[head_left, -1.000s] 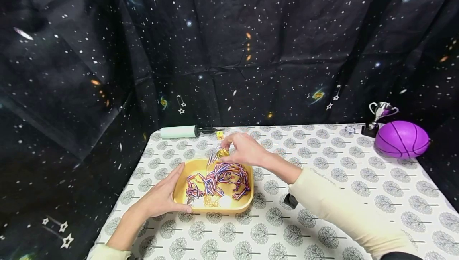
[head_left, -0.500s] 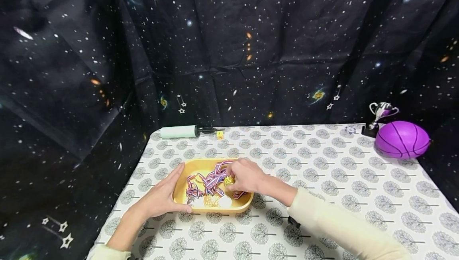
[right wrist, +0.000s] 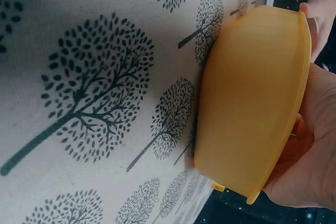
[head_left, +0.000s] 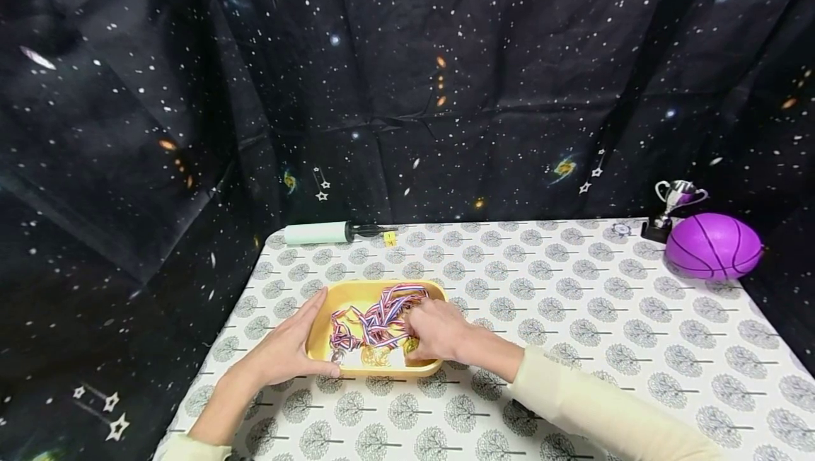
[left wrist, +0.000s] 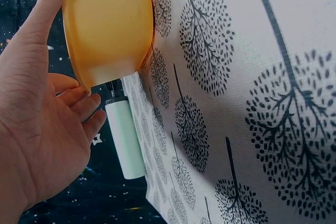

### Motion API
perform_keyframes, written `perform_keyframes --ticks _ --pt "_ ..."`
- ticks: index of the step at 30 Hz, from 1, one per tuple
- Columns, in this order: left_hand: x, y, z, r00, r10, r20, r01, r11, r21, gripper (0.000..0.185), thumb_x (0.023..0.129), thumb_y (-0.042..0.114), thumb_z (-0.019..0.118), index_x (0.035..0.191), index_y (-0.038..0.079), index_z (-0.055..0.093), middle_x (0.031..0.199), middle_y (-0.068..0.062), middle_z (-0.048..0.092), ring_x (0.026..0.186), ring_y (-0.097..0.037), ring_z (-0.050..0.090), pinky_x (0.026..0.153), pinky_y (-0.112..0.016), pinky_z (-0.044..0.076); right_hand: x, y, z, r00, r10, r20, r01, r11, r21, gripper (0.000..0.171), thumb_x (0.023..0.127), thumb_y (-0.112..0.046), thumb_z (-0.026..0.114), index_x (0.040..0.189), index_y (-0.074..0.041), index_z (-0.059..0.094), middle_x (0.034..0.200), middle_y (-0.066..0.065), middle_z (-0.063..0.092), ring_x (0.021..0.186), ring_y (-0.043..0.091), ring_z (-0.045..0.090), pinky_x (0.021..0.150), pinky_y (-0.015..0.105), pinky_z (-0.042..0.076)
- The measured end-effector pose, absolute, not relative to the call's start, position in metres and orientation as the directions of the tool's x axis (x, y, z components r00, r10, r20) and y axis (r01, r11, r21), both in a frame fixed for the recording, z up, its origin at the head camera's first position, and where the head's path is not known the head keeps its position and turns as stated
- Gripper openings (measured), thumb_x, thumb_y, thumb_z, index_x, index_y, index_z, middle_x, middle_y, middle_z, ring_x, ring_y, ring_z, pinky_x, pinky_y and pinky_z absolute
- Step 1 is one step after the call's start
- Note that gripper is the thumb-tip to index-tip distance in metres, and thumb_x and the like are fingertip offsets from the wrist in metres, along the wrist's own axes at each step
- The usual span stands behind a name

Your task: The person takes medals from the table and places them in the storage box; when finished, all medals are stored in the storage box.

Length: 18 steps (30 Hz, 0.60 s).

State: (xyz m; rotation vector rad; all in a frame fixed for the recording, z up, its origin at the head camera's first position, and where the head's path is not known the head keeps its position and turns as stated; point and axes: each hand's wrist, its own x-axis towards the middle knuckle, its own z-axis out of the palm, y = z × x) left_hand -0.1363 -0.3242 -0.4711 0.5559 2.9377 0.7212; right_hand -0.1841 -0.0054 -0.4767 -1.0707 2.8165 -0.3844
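On table (head_left: 573, 348): one tray (head_left: 340, 296), two hands (head_left: 286, 351) (head_left: 436, 330), several medals (head_left: 376, 323)

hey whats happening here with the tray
A person steadies a yellow tray on the table with the left hand flat against its side. The right hand reaches into the tray among a tangle of striped-ribbon medals. Whether it grips one is hidden.

purple ball (head_left: 713, 245), silver trophy (head_left: 672, 201), hand pump (head_left: 318, 233), tree-print tablecloth (head_left: 573, 319)
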Motion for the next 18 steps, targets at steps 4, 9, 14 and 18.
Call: perform_keyframes --ticks 4,9,14,18 --pt "-0.137 -0.324 -0.471 -0.931 0.365 0.030 0.338 0.823 0.458 0.145 0.067 0.069 0.092 0.170 0.003 0.014 0.176 -0.017 0.015 0.158 -0.041 0.025 0.123 -0.060 0.029 -0.185 -0.003 -0.475 -0.747 -0.665 0.000 -0.641 0.719 -0.269 0.037 0.072 -0.051 0.096 0.081 -0.022 0.075 0.078 -0.012 0.061 0.076 0.009 0.053 0.067 0.025 0.050" --pt "-0.140 -0.324 -0.472 -0.931 0.364 0.020 0.333 0.825 0.457 0.146 0.066 0.070 0.092 0.170 0.005 0.013 0.176 -0.016 0.014 0.158 -0.039 0.025 0.123 -0.060 0.029 -0.186 0.006 -0.467 -0.745 -0.663 0.068 -0.645 0.691 -0.325 0.044 0.076 -0.053 0.093 0.095 -0.016 0.080 0.098 -0.006 0.069 0.096 0.016 0.059 0.087 0.034 0.057" --pt "-0.141 -0.324 -0.473 -0.929 0.370 0.016 0.337 0.827 0.450 0.147 0.066 0.072 0.091 0.171 0.005 0.013 0.177 -0.015 0.013 0.158 -0.038 0.025 0.124 -0.059 0.028 -0.187 0.026 -0.450 -0.758 -0.625 0.189 -0.638 0.649 -0.414 0.047 0.089 -0.043 0.085 0.120 -0.007 0.078 0.122 0.006 0.072 0.112 0.023 0.062 0.104 0.045 0.055" --pt "-0.140 -0.325 -0.473 -0.928 0.373 0.015 0.337 0.821 0.461 0.142 0.071 0.070 0.089 0.170 0.004 0.012 0.177 -0.014 0.012 0.159 -0.038 0.024 0.125 -0.058 0.027 -0.191 0.053 -0.436 -0.778 -0.562 0.281 -0.625 0.642 -0.445 0.051 0.093 -0.041 0.081 0.129 -0.005 0.073 0.129 0.010 0.070 0.124 0.029 0.062 0.112 0.053 0.049"
